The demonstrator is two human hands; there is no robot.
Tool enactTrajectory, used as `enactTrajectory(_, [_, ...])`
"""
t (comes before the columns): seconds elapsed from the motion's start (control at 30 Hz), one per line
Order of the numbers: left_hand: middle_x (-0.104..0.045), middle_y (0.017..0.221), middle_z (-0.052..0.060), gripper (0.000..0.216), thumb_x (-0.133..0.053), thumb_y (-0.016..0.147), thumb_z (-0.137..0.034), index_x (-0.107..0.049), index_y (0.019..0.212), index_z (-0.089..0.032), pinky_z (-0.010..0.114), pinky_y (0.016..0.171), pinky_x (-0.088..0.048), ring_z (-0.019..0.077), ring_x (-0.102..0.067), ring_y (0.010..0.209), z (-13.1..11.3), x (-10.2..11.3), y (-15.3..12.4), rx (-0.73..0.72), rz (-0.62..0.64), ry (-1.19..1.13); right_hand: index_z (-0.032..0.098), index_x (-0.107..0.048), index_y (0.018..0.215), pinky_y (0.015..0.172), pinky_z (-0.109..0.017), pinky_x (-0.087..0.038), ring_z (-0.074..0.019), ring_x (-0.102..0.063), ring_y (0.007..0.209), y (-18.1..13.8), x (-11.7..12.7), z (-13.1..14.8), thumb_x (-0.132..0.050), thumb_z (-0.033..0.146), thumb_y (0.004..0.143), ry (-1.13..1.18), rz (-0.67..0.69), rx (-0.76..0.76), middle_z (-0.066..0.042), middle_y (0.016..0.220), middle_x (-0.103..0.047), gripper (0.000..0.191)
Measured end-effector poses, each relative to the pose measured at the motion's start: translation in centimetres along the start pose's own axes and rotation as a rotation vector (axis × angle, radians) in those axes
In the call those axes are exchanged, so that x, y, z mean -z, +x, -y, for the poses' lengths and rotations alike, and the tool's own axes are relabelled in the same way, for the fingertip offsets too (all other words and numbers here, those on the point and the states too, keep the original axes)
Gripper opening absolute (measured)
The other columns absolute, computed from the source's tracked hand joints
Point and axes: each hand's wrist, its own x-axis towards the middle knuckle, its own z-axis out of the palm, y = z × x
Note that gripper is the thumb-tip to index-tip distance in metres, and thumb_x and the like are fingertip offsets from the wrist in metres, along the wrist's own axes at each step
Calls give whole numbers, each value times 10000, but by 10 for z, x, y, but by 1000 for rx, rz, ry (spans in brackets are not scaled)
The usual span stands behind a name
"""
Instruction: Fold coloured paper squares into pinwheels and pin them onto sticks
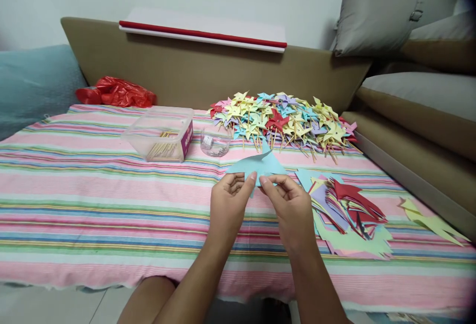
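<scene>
Forearms point(203, 274) lead to hands point(227, 205) pinching blue paper point(256, 166), long axis crosswise, one tip pointing forward.

The left grip point(229, 204) and right grip point(293, 206) are bare human hands with short thumbnails. Slim, sleeveless forearms run down, the left forearm point(203, 274) past six o'clock, the right forearm point(308, 274) toward five; a rounded bare knee point(150, 291) shows at seven.
</scene>
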Motion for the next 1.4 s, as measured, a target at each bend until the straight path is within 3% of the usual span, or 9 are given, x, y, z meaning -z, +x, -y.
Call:
enactTrajectory(0.43, [-713,790,33,289,-851,725,-338,-677,835,-136,258,723,-518,165,-681,785,2,0,1,16,10,-12,190,-674,778,547,-249,-420,-118,-498,561,-3,-8,-4,-830,433,759,-34,-82,48,49,567,-562,290])
enactTrajectory(0.6, [-676,754,13,257,-832,752,-325,-662,820,-146,249,696,-496,148,-646,748,3,0,2,-21,31,-3,189,-637,786,577,-250,-457,-136,-562,615,-4,-11,-2,-817,421,772,-26,-62,30,28,616,-596,293])
enactTrajectory(0.67, [-671,765,19,256,-812,777,-354,-667,817,-146,255,704,-491,153,-637,761,2,1,2,-32,43,3,212,-599,894,617,-256,-486,-139,-598,653,-4,-11,1,-827,383,764,13,-70,66,20,733,-638,313])
enactTrajectory(0.8, [-650,744,11,266,-777,813,-399,-651,791,-166,254,673,-466,150,-604,728,1,4,4,-51,75,50,292,-473,1176,751,-285,-527,-158,-654,865,2,0,9,-877,318,699,75,-169,230,-58,1222,-625,626])
enactTrajectory(0.9, [-653,749,14,249,-729,857,-397,-639,771,-182,266,701,-460,163,-604,736,0,6,4,-127,160,187,278,-595,1207,865,-334,-514,-220,-633,1067,7,18,14,-816,418,774,-38,-84,165,-93,1323,-600,506])
enactTrajectory(1.0, [-688,796,30,209,-691,886,-377,-670,791,-192,279,755,-458,188,-625,794,-1,7,3,-204,244,326,250,-750,1028,962,-369,-478,-266,-577,1203,9,35,17,-781,456,810,-228,69,139,-83,1289,-634,301])
enactTrajectory(1.13, [-649,722,15,240,-686,879,-388,-661,740,-194,275,666,-418,177,-574,710,0,8,3,-180,324,424,253,-792,985,964,-390,-477,-270,-611,1136,9,43,18,-742,419,856,-363,213,172,-68,1150,-700,216])
enactTrajectory(1.3, [-607,694,-6,262,-717,856,-407,-633,724,-197,262,634,-405,156,-545,673,1,10,6,-144,372,383,252,-795,1021,934,-376,-490,-263,-639,1085,8,40,16,-747,401,847,-312,229,115,-56,1141,-729,234])
enactTrajectory(1.4, [-668,828,16,204,-690,886,-398,-676,908,-195,251,681,-458,158,-612,753,-2,8,7,-81,377,234,235,-787,1041,936,-371,-490,-260,-657,1062,7,34,13,-771,408,829,-180,178,25,-53,1091,-756,274])
